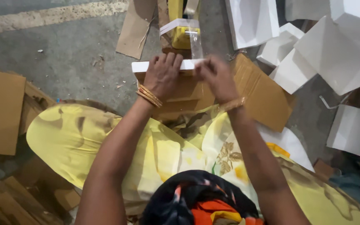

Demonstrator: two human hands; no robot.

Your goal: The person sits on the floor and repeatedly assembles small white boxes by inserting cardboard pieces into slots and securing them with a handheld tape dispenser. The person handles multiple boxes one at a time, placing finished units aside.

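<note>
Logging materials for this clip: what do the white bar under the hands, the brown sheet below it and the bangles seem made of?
White bar: probably foam or coated board, matte with square edges. Brown sheet: corrugated cardboard, with ribbed lines and a dull tan face. Bangles on the left hand: likely metal, with a gold shine.

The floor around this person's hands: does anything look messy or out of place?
Yes. Cardboard sheets and white foam blocks lie scattered at odd angles on the concrete floor, with small scraps strewn about.

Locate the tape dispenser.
Head view, top centre: the yellow tape dispenser sits on the floor just beyond the white strip both hands hold, left of the foam pieces.
</note>
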